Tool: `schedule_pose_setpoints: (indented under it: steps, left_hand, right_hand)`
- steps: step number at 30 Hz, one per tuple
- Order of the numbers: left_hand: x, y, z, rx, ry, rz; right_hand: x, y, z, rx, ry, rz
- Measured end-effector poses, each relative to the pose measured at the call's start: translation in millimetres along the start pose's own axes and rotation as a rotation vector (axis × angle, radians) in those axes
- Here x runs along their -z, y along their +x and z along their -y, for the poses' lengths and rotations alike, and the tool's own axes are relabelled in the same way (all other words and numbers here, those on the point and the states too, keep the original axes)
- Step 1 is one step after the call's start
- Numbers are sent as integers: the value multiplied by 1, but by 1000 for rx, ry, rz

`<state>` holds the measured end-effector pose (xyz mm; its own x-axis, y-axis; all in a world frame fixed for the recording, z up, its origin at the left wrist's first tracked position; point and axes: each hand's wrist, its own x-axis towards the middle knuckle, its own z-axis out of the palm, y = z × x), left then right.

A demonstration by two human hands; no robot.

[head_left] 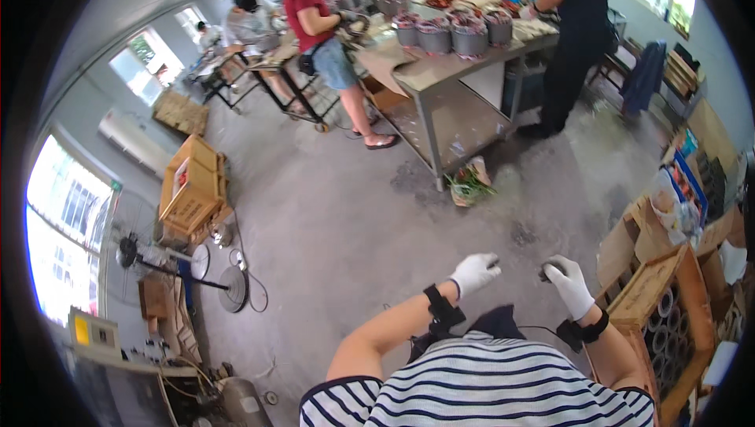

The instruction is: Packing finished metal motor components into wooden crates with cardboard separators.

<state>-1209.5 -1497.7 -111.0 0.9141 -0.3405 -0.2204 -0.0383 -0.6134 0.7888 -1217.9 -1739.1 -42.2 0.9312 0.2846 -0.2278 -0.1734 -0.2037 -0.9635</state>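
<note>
Both my hands are raised in front of my chest over the floor, in white gloves with dark patches at the fingertips. My left hand (476, 273) points right with its fingers loosely bent and nothing visible in it. Across a gap, my right hand (572, 287) is curled, its thumb over the bent fingers. A dark patch shows at its fingertips; whether that is glove coating or a small thing I cannot make out. Black straps with small dark boxes (445, 312) sit on my wrists. Neither hand touches a surface.
Ahead stands a metal workbench (440, 73) bearing several grey motor stators (434, 36), with two people beside it. Green plants (472, 185) lie by its leg. At right is a wooden crate (629, 301) of metal rings. A fan (233, 288) and wooden box (193, 191) stand left.
</note>
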Motion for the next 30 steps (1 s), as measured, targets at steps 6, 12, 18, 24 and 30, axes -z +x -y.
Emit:
schedule_pose_setpoints:
  steps: [6,12,18,24,30]
  left_hand:
    - [52,137,83,97,164,-92]
    - [46,161,212,695,-43,-145]
    - [89,192,191,872,35,192]
    - [126,325,204,710,134,63]
    - [219,511,119,372,95,-236]
  right_hand:
    - [81,91,-45,-259,-218,-62]
    - [137,258,-5,-54,-613,76]
    - [173,416,40,-67,-526,44]
    - [188,506,28,12,-562,104]
    - [243,579,36,-182,-459,47]
